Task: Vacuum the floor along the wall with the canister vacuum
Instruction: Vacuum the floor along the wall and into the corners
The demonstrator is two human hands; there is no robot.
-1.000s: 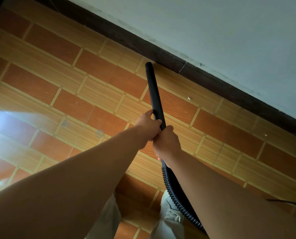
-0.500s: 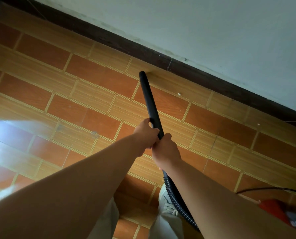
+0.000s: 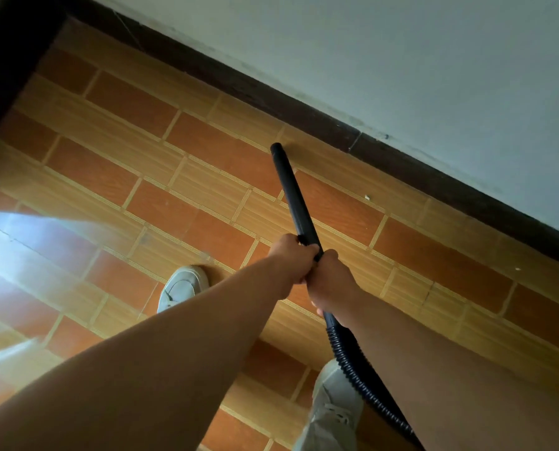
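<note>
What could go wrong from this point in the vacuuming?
The ribbed hose runs right beside the right shoe, so a step could snag it. The wand has its tip close to the dark baseboard and may knock it. A white speck lies off to the tip's side and could be missed.

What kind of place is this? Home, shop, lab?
Probably a room in a home, though that is a guess. The view shows the room's edge: an orange brick-pattern tiled floor, a dark baseboard under a pale painted wall, and a vacuum wand pointed at the baseboard.
</note>
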